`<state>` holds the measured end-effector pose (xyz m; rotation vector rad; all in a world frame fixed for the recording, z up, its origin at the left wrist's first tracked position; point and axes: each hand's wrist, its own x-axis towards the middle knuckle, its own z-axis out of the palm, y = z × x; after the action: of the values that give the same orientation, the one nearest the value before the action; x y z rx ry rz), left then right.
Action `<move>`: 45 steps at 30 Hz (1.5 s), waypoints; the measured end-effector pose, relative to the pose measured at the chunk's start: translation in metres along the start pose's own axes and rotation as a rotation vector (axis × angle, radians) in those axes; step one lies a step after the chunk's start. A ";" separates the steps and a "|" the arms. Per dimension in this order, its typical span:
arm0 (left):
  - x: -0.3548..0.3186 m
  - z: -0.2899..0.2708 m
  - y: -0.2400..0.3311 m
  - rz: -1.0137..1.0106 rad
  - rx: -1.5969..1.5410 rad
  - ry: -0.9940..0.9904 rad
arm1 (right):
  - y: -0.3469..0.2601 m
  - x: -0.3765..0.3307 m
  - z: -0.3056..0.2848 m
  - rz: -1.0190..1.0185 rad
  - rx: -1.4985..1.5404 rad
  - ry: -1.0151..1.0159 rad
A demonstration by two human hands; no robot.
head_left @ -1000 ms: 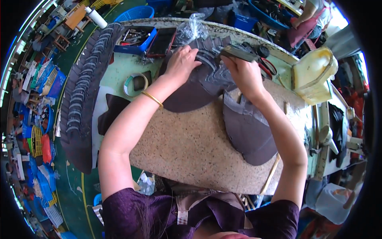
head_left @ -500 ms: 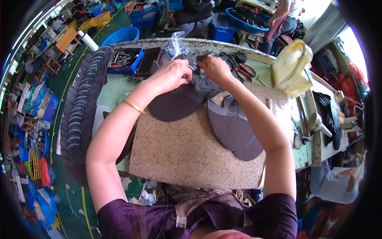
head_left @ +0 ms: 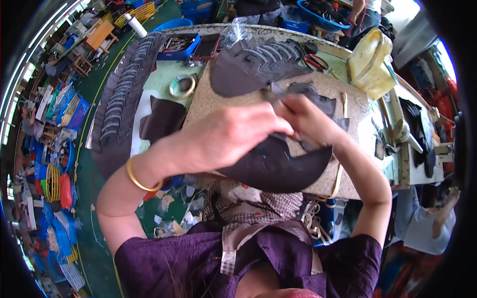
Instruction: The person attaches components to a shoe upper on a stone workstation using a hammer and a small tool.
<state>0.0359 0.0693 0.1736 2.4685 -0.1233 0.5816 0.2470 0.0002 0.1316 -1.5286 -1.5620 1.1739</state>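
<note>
Left hand and right hand meet over the dark piece, fingers curled, their hold unclear, handling apparently underway, steadiness called for!

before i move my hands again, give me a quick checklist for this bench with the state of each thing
1. Both hands in view: ok; left hand and right hand are close together above the dark curved piece.
2. Grip of each hand: cannot tell; fingers overlap and blur.
3. Board free of other pieces: not ok; ridged dark pieces lie over its far part.
4. Red-handled tool away from the hands: ok; it lies beyond them, to the right.
5. Tape roll off the board: ok; it lies to its left.
</note>
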 end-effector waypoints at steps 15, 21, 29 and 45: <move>0.002 0.134 -0.089 -0.053 -0.224 -0.294 | 0.056 -0.153 0.065 -0.036 -0.383 0.190; 0.016 0.136 -0.103 -0.053 -0.280 -0.395 | 0.068 -0.142 0.062 0.046 -0.321 0.196; 0.015 0.144 -0.121 0.217 -0.263 -0.292 | 0.066 -0.142 0.056 0.190 -0.151 0.247; 0.001 0.144 -0.125 0.107 -0.258 -0.220 | 0.058 -0.112 0.056 0.244 -0.467 0.342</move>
<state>0.1179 0.0891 0.0029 2.2751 -0.3946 0.3135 0.2317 -0.1237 0.0721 -2.1436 -1.5059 0.6356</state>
